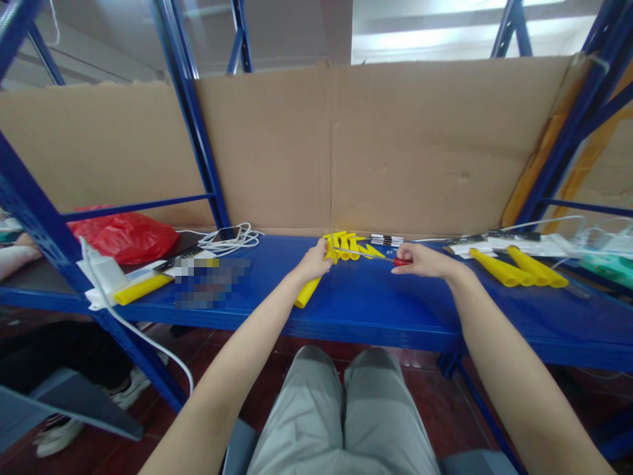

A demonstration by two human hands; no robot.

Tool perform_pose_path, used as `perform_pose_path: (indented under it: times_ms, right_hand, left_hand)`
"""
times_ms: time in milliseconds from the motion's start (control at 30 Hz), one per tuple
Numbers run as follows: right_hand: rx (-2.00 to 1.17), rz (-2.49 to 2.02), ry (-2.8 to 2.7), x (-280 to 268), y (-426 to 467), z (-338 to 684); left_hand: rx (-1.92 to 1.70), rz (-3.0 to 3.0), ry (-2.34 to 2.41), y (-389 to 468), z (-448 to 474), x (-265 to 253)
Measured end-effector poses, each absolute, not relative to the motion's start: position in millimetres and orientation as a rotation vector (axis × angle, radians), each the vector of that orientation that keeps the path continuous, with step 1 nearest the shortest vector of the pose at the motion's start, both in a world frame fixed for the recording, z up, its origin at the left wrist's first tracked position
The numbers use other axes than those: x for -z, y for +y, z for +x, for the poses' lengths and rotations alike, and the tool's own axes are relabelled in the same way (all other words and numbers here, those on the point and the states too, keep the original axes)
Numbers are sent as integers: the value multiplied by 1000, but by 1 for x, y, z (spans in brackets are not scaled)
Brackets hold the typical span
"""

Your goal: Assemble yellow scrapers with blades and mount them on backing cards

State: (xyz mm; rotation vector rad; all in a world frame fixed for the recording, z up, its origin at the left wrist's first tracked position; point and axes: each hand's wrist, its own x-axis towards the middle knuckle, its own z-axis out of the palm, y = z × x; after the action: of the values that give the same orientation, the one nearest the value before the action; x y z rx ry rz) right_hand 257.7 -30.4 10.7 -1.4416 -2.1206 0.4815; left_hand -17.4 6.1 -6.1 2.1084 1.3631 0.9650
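My left hand (314, 259) is closed around the upper part of a yellow tapered tube (308, 292), whose wide end points toward me. In my right hand (419, 259) is a screwdriver (402, 262) with a red handle. Its thin metal shaft reaches left across to my left hand; whether the tip touches the tube is too small to tell. Just behind the shaft, several more yellow tapered pieces (352, 245) lie in a row on the blue bench (376, 300). Beside them is a small stack of black-and-white pieces (386, 240).
At right, several yellow tubes (512, 269) lie by white boxes (551, 244). On the left are a coiled white cable (240, 239), a red plastic bag (126, 234), a yellow tube (143, 289) and a white power strip (103, 272). Cardboard (395, 145) stands behind; another person's arm (20, 256) shows far left.
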Motion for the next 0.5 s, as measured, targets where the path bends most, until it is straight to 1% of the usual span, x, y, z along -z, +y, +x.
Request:
perform_pose_path:
  times_ms: [133,300,400,500]
  right_hand:
    - [-531,-1448,-2086,-9,-30,257]
    - [-502,-1462,-2191,-15,-37,256]
    - [-425,-1438,-2173,-13,-34,256]
    - [-278,-1438,-2125,-10,-31,256]
  left_hand:
    - [-972,2099,1375,6,-17,5]
    - [-944,2103,1417,7,-18,5]
    - [-938,2111,1440,7,-18,5]
    - [-928,2126,1434,7,-18,6]
